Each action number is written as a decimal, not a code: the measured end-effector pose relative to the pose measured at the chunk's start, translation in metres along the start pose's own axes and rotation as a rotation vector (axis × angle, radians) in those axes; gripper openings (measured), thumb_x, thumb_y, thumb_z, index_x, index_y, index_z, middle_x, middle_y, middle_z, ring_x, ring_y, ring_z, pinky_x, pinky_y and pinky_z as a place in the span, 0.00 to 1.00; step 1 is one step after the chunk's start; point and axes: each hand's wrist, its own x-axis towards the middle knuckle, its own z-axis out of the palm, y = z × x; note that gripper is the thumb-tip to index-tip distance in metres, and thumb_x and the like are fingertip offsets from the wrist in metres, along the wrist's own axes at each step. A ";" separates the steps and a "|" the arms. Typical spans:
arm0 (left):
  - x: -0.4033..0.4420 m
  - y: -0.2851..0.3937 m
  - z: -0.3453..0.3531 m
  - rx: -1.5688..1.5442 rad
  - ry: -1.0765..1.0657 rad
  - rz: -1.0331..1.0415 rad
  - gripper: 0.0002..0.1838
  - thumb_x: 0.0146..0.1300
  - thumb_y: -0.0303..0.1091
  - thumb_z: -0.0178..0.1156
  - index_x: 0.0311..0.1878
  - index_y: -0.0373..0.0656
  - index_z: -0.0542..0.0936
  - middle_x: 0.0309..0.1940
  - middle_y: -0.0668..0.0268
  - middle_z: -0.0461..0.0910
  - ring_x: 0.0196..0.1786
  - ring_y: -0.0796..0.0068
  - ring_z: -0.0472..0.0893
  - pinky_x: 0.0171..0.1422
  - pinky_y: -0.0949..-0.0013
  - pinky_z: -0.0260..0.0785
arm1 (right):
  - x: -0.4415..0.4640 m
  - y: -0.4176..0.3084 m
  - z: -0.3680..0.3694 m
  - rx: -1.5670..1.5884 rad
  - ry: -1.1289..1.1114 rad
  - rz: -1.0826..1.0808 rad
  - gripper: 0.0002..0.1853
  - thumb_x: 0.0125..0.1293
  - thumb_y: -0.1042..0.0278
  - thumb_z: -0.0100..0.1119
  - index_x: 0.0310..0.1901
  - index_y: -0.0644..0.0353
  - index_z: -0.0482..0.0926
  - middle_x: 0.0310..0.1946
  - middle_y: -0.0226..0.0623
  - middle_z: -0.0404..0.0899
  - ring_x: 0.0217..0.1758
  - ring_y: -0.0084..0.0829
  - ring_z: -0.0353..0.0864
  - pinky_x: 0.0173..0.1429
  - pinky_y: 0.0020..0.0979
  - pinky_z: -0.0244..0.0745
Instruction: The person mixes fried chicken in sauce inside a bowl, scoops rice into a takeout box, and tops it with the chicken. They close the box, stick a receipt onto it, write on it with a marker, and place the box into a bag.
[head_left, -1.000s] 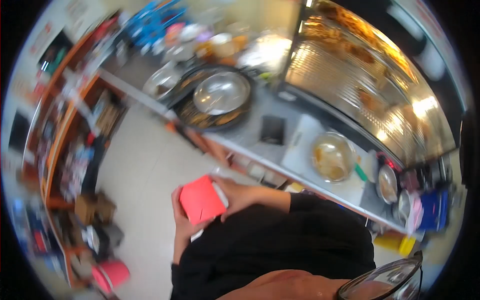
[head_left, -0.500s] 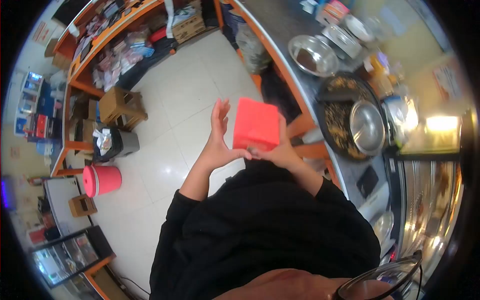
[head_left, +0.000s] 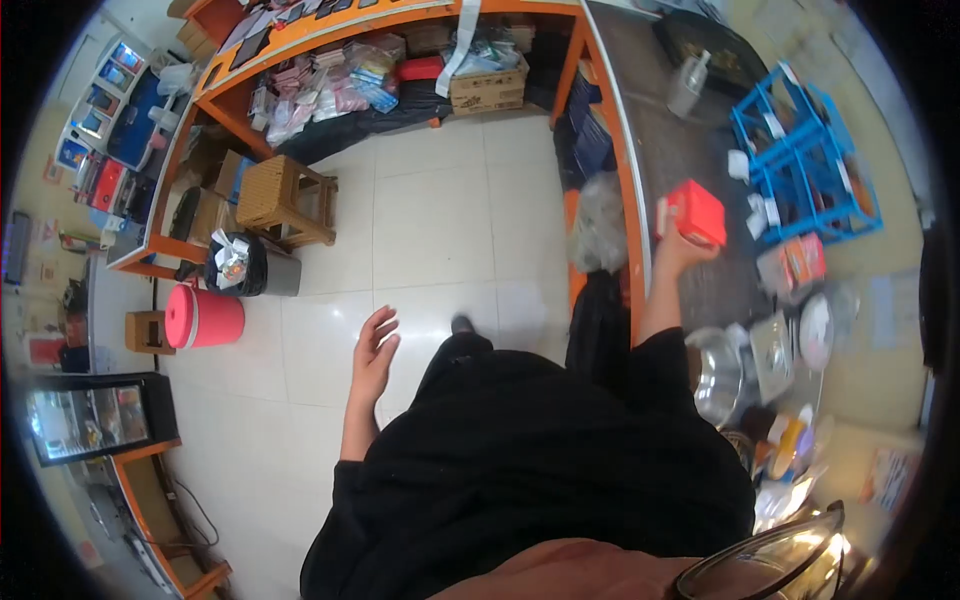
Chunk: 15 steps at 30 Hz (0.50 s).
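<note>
A red box [head_left: 697, 212] is over the dark counter [head_left: 655, 130] on the right, with my right hand [head_left: 676, 250] gripping its near side. Whether the box touches the counter is hard to tell. My left hand [head_left: 375, 345] hangs over the pale tiled floor [head_left: 430, 210], its fingers apart and nothing in it. Just right of the red box are blue wire racks [head_left: 800, 165] and an orange-and-white package [head_left: 795, 265].
A clear bottle [head_left: 688, 85] and steel bowl [head_left: 715, 375] are on the right counter. On the left are a woven stool [head_left: 285, 200], a bin with a black bag [head_left: 275, 270] and a pink bucket [head_left: 205, 316]. A cardboard box [head_left: 490, 90] lies under the far shelf.
The view has turned and moved along the counter. My right hand has carried the red box from in front of my body to the right-hand counter. My left hand has come away from it.
</note>
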 end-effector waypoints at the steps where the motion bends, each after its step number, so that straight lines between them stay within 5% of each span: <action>1: 0.017 -0.003 -0.009 0.000 0.044 -0.024 0.27 0.66 0.27 0.56 0.68 0.41 0.64 0.63 0.58 0.70 0.63 0.65 0.72 0.66 0.64 0.64 | 0.018 0.017 0.016 -0.059 0.057 -0.033 0.54 0.40 0.62 0.83 0.62 0.70 0.52 0.57 0.49 0.64 0.60 0.40 0.70 0.64 0.36 0.67; 4: 0.082 -0.007 -0.031 0.011 0.124 -0.074 0.25 0.67 0.28 0.56 0.66 0.40 0.66 0.60 0.58 0.72 0.60 0.68 0.73 0.64 0.66 0.66 | 0.054 0.040 0.050 0.173 0.031 -0.169 0.42 0.45 0.67 0.77 0.58 0.68 0.59 0.54 0.51 0.68 0.55 0.42 0.74 0.61 0.44 0.72; 7: 0.188 -0.002 -0.056 0.021 0.081 -0.030 0.24 0.67 0.30 0.57 0.65 0.40 0.67 0.58 0.59 0.74 0.56 0.71 0.75 0.62 0.67 0.67 | 0.060 0.027 0.074 0.023 0.060 -0.143 0.44 0.39 0.81 0.78 0.58 0.67 0.58 0.55 0.49 0.68 0.54 0.38 0.76 0.52 0.40 0.81; 10: 0.323 0.034 -0.059 0.110 -0.027 0.035 0.24 0.68 0.31 0.57 0.66 0.41 0.67 0.58 0.60 0.74 0.55 0.71 0.75 0.61 0.68 0.67 | 0.077 0.042 0.078 0.771 0.037 0.189 0.46 0.40 0.72 0.79 0.60 0.68 0.59 0.56 0.50 0.68 0.56 0.47 0.75 0.59 0.53 0.74; 11: 0.366 0.048 -0.052 0.055 -0.050 0.092 0.20 0.68 0.32 0.57 0.62 0.41 0.71 0.55 0.62 0.76 0.54 0.73 0.75 0.60 0.69 0.67 | 0.066 0.052 0.079 0.311 0.055 -0.040 0.45 0.42 0.69 0.78 0.61 0.68 0.60 0.58 0.52 0.66 0.56 0.49 0.73 0.59 0.51 0.71; 12: 0.410 0.061 -0.046 0.115 -0.108 0.113 0.19 0.68 0.32 0.57 0.60 0.40 0.72 0.53 0.63 0.77 0.53 0.74 0.76 0.60 0.69 0.67 | 0.054 0.062 0.080 -0.543 0.228 -0.210 0.45 0.44 0.66 0.76 0.62 0.69 0.60 0.59 0.55 0.64 0.57 0.51 0.71 0.59 0.49 0.69; 13: 0.453 0.075 -0.038 0.175 -0.159 0.129 0.17 0.68 0.32 0.57 0.58 0.40 0.74 0.52 0.64 0.77 0.53 0.74 0.76 0.59 0.70 0.68 | 0.042 0.074 0.080 -1.035 0.482 -0.297 0.44 0.46 0.63 0.74 0.63 0.70 0.61 0.60 0.57 0.61 0.57 0.53 0.68 0.59 0.47 0.67; 15: 0.532 0.100 -0.011 0.165 -0.231 0.259 0.10 0.69 0.33 0.57 0.47 0.38 0.79 0.45 0.66 0.80 0.49 0.77 0.77 0.55 0.72 0.68 | 0.011 0.043 0.099 -0.875 0.350 -0.221 0.43 0.48 0.68 0.71 0.64 0.70 0.59 0.57 0.55 0.63 0.57 0.49 0.67 0.60 0.43 0.66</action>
